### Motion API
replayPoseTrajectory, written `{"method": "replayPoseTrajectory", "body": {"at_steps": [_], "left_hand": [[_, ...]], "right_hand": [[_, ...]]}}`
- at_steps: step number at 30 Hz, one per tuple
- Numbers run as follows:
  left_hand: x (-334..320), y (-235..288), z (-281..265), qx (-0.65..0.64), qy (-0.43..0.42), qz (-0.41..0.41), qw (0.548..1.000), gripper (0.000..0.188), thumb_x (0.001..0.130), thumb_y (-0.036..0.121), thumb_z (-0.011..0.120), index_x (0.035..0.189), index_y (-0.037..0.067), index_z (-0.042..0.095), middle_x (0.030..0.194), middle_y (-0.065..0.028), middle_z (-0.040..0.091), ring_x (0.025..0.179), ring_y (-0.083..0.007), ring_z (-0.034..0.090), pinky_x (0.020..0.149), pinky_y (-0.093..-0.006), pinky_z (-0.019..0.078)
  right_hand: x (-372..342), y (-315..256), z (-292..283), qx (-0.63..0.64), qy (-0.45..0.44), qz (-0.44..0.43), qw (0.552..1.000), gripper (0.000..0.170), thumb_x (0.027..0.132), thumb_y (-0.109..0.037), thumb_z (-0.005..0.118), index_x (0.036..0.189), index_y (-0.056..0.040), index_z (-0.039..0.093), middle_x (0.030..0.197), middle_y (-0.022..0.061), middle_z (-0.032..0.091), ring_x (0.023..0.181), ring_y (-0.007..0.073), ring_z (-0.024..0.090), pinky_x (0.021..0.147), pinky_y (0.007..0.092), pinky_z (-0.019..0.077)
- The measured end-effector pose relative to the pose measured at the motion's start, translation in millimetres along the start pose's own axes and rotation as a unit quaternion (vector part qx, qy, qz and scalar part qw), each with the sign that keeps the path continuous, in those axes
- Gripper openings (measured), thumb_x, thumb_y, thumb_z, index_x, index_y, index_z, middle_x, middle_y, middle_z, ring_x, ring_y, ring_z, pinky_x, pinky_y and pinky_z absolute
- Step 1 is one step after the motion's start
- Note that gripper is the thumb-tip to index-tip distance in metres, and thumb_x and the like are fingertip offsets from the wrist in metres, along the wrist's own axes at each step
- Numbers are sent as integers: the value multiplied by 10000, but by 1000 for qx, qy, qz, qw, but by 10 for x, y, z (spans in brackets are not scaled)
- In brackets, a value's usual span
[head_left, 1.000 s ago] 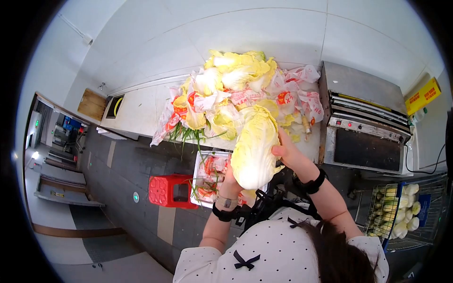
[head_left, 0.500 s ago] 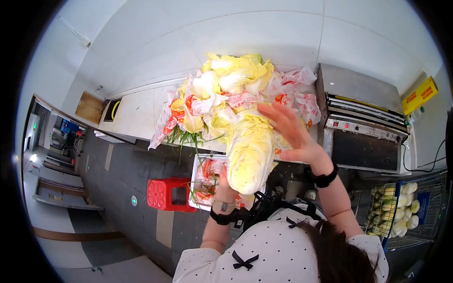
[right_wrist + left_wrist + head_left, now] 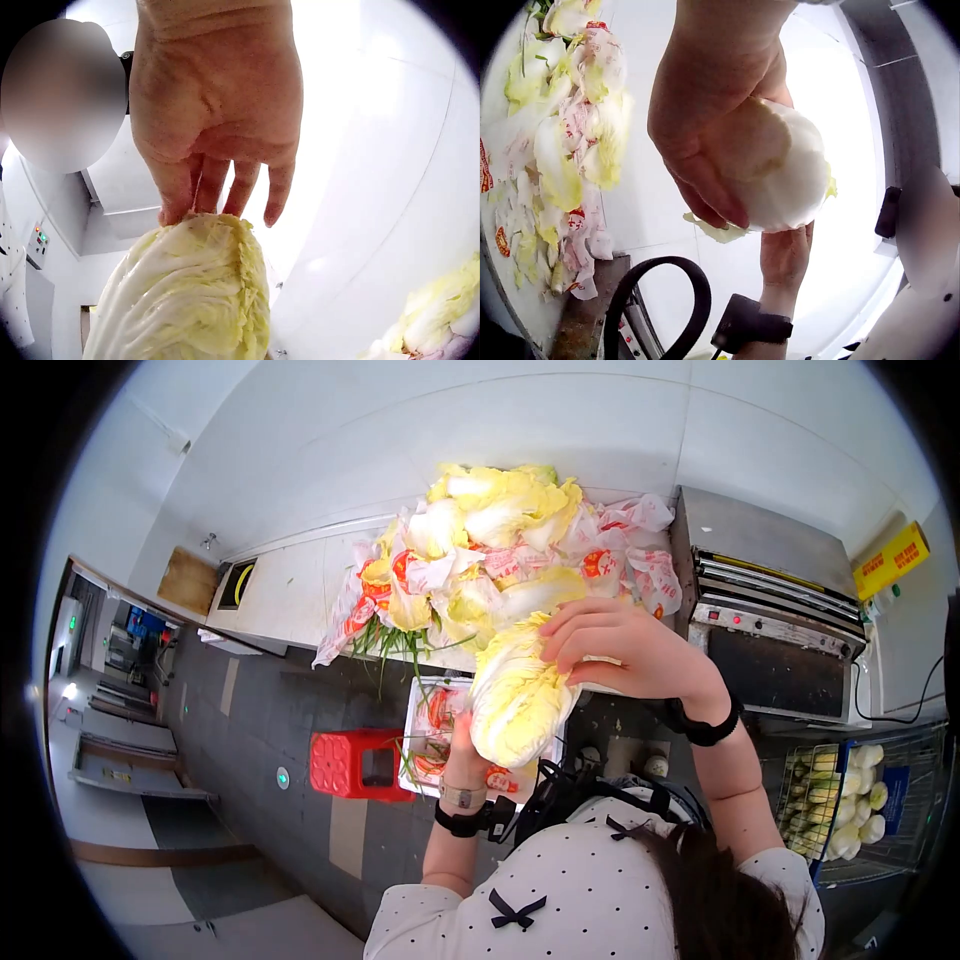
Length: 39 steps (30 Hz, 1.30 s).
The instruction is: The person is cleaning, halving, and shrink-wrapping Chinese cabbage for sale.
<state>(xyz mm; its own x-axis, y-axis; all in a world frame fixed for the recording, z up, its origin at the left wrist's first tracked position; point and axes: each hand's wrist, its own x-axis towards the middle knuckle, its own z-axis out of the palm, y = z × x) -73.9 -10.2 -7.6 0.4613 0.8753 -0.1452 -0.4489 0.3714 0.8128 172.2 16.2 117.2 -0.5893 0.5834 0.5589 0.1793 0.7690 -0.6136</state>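
Note:
A napa cabbage point(image 3: 515, 705), pale yellow with a white base, is held up in front of the body. The left hand point(image 3: 463, 752) grips it from below; in the left wrist view its fingers point(image 3: 705, 184) curl round the white base point(image 3: 787, 176). At the leafy top end, the right hand point(image 3: 635, 645) bends over the cabbage. The right wrist view shows that hand's thumb and fingertips point(image 3: 172, 214) pinching the top leaf edges, the outer fingers hanging free. Loose cabbage leaves point(image 3: 500, 510) lie heaped on the counter, just beyond the cabbage.
Printed plastic bags point(image 3: 650, 575) and green stalks point(image 3: 395, 645) lie on the counter point(image 3: 290, 595). Below are a white box point(image 3: 410, 755) with bags inside and a red stool point(image 3: 345, 765). A metal machine point(image 3: 770, 600) stands right, above a cart point(image 3: 825, 810) of cabbages.
The right hand let go of the cabbage's side, lifted away open, then came back to its leafy top. The cabbage tilted and came down slightly leftward in the left hand.

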Motion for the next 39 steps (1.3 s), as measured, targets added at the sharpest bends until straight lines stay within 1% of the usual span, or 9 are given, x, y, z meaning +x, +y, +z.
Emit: {"method": "replayPoseTrajectory", "body": {"at_steps": [8,12,14,16,18,21,26,31,39], "left_hand": [[-11,-10,25,-21,-7,9,1000,686,856,467,259,1348,-10,247,1337,-220,354,1195,-363,412,981,-473,371],[67,-26,51,-187,-66,-17,980,723,840,537,308,1363,43,246,1353,-202,341,1184,-348,428,985,-469,367],[132,-11,78,-446,-169,-53,878,740,826,570,344,1370,78,245,1352,-205,339,1170,-366,435,961,-497,376],[169,100,168,-718,-180,-168,651,765,808,600,388,1374,106,244,1343,-214,345,1154,-410,433,899,-562,408],[278,19,79,-452,-360,-131,806,786,801,610,395,1374,97,235,1318,-215,373,1134,-407,450,828,-538,476],[142,-157,-82,-335,-124,-50,933,689,847,526,397,1359,87,256,1241,-209,444,1044,-338,532,567,-411,567],[236,-122,-36,-270,-171,-41,947,586,892,456,373,1343,88,299,1290,-134,436,1120,-284,493,787,-429,518],[156,113,533,-165,58,40,984,537,912,417,347,1334,86,327,1314,-103,426,1164,-254,462,935,-424,413],[111,314,385,-94,-47,87,991,678,909,514,288,1369,19,223,1366,-120,356,1237,-249,382,1007,-359,342]], "right_hand": [[-124,-129,6,-75,-6,20,997,147,692,-66,682,808,-58,592,919,24,620,990,246,544,901,384,417],[-159,-97,146,18,109,60,992,413,720,-30,663,1103,-69,513,1131,65,531,1106,230,483,946,373,382],[-212,14,362,152,211,137,956,578,726,-24,662,1244,-70,410,1235,87,459,1166,220,436,965,373,363],[-338,150,639,212,231,169,934,617,734,-60,665,1274,-53,367,1247,99,440,1164,219,433,959,363,370],[-397,118,809,236,230,188,925,653,733,-85,675,1293,-47,341,1255,106,428,1166,226,429,957,360,374],[-380,-8,1061,189,247,172,934,655,731,-83,682,1296,-46,353,1270,103,426,1150,235,445,921,343,406],[-384,13,1192,184,335,176,907,538,778,-23,615,1274,-16,407,1275,126,443,1101,208,488,877,286,432],[-359,-48,1189,223,418,180,862,415,859,12,485,1269,4,417,1249,117,479,1084,142,484,889,261,406],[-412,2,1149,246,454,238,823,288,847,20,515,1135,17,517,1192,115,535,1010,145,540,865,249,424]]}}
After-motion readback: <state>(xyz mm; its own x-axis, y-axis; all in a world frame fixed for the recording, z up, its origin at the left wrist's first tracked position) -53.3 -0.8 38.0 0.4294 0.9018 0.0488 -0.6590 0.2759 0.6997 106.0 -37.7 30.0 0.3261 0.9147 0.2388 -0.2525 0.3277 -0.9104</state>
